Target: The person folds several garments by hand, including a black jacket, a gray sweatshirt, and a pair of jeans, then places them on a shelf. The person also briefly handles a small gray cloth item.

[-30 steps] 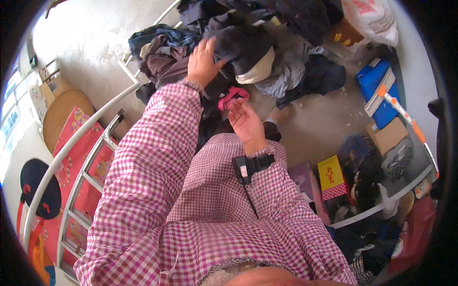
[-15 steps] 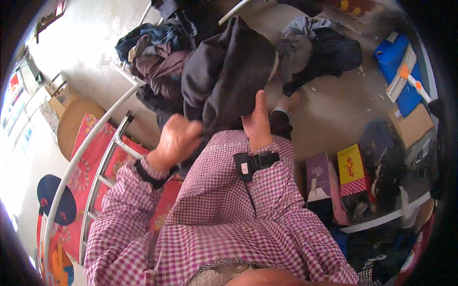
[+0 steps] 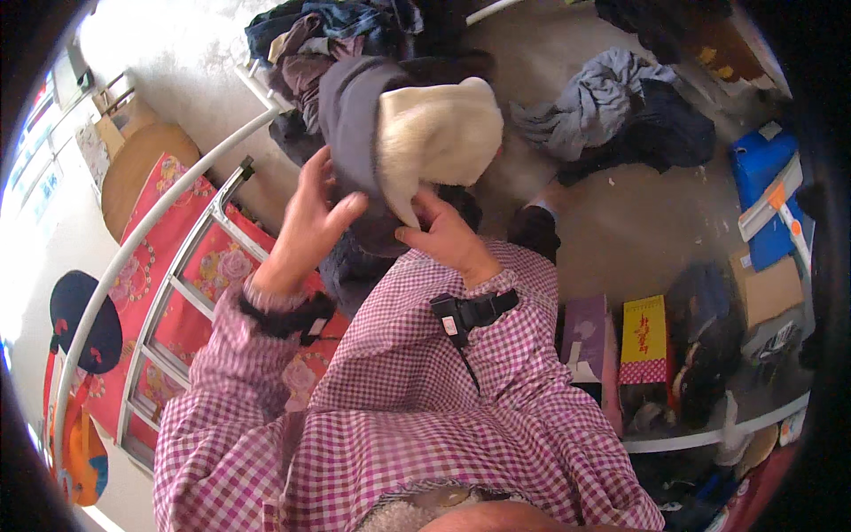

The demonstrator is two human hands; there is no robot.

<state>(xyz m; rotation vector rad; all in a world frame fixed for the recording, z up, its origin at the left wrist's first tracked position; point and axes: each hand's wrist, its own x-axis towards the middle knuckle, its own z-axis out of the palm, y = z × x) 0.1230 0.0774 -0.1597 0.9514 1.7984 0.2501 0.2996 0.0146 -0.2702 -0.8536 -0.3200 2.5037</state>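
Note:
A dark garment is bunched up in front of me, its cream fleecy lining turned outward. My right hand pinches the lower edge of that lining between thumb and fingers. At the garment's left side is my left hand, thumb and fingers spread apart, the fingertips against or just beside the dark cloth. Whether they press on it cannot be made out. Behind the garment lies a heap of dark and brownish clothes, partly covered by it.
Left of me are a white curved rail, a metal ladder and red flowered cloth. Grey and black clothes lie on the floor ahead right. Boxes, including a yellow one, and a blue dustpan are at the right.
The garment has been turned so its cream lining shows, where dark cloth showed before. My right hand has shifted left and closed on the edge; my left hand has risen and opened.

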